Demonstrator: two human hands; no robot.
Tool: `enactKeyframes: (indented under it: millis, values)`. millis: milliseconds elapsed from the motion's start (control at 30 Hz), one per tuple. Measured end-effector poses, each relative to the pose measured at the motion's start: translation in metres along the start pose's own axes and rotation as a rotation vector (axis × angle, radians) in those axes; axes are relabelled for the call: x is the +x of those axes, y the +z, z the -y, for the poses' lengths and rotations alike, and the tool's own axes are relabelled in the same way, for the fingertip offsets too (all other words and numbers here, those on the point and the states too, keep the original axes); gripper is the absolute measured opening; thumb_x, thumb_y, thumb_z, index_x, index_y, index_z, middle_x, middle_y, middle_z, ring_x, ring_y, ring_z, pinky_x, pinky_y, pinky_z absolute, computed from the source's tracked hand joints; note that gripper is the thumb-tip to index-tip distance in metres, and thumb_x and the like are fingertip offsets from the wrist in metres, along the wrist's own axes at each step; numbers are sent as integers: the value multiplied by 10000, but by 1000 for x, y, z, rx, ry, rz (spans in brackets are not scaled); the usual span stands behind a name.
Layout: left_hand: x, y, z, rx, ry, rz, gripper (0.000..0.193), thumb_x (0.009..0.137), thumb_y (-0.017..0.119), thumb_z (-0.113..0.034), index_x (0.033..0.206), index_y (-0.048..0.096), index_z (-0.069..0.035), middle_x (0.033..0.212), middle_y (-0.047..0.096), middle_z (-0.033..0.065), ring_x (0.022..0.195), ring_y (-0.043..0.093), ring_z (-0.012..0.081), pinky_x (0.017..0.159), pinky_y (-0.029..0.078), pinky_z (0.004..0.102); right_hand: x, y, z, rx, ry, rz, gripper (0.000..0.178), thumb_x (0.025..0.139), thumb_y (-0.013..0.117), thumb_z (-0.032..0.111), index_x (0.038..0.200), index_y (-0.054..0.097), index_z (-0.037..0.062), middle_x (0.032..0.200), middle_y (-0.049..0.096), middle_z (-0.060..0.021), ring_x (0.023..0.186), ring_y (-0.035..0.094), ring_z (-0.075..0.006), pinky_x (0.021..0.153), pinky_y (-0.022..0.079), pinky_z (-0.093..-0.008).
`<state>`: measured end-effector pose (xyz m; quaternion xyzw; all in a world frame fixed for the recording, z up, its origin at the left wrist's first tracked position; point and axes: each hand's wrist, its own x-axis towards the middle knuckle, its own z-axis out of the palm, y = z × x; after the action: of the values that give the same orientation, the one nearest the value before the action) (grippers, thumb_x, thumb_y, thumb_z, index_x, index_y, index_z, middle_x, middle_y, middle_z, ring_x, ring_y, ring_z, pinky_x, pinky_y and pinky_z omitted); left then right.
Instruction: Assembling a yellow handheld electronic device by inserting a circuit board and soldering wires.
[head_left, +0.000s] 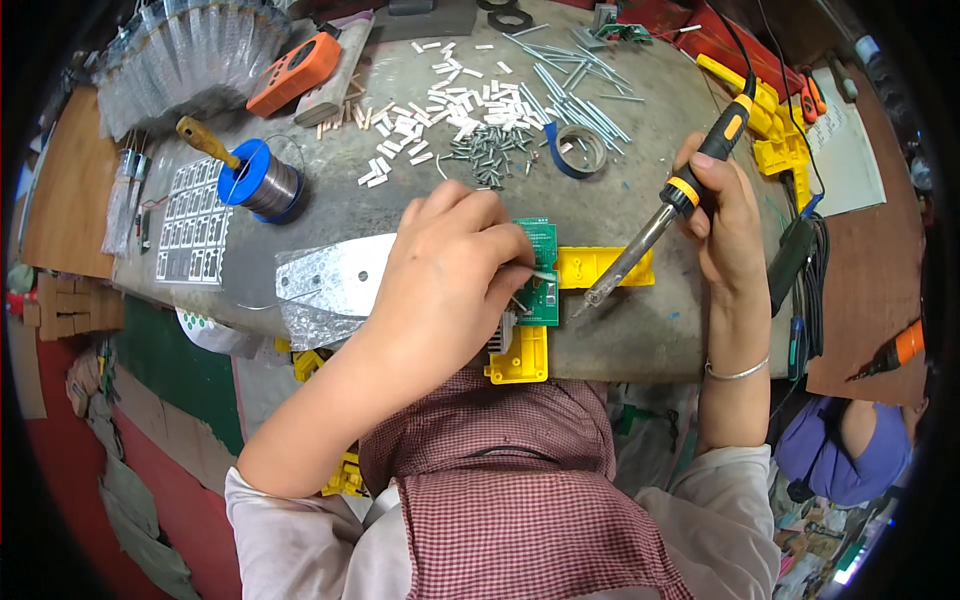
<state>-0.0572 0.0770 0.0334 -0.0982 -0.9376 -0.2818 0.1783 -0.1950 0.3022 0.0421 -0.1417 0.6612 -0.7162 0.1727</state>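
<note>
My right hand (728, 215) grips a soldering iron (722, 135) by its black and yellow handle. The metal tip points down and left, beside a yellow plastic housing (610, 267). Over a green circuit board (540, 235) bends my left hand (450, 255), its thumb and fingers pinched together at the board. A thin pale piece shows at the fingertips, but I cannot make out what it is. Yellow plastic (520, 365) also shows below the board. A finned metal part (499, 340) sits at the board's lower left, partly hidden by the hand.
Small white pieces (405, 130), screws (490, 150) and long metal rods (575, 95) lie at the back. A tape roll (580, 152) sits near them. To the left stand a solder spool (265, 185) and an orange meter (293, 73). The iron's cord (737, 40) runs up right.
</note>
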Motion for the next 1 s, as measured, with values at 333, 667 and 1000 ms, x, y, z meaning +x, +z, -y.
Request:
enactKeyframes:
  millis: [333, 667, 1000]
  values:
    - [5, -2, 2, -92, 73, 240, 94, 721, 696, -39, 795, 640, -53, 820, 572, 64, 870, 516, 276, 818, 399, 378, 0, 9, -5, -45, 22, -84, 244, 920, 528, 287, 921, 549, 44, 607, 467, 47, 419, 348, 0, 386, 227, -175]
    - [8, -3, 3, -89, 58, 289, 83, 734, 678, -40, 809, 642, -39, 807, 571, 70, 865, 514, 280, 796, 402, 386, 0, 16, -7, -60, 54, -83, 191, 886, 592, 265, 913, 572, 77, 667, 492, 39, 485, 373, -11, 421, 234, -185]
    - [9, 0, 6, -124, 41, 290, 80, 726, 692, -56, 799, 677, -27, 814, 597, 73, 865, 527, 274, 800, 423, 382, 2, 13, -12, -140, -2, -60, 244, 927, 541, 300, 938, 546, 56, 641, 466, 43, 446, 338, -4, 397, 217, -181]
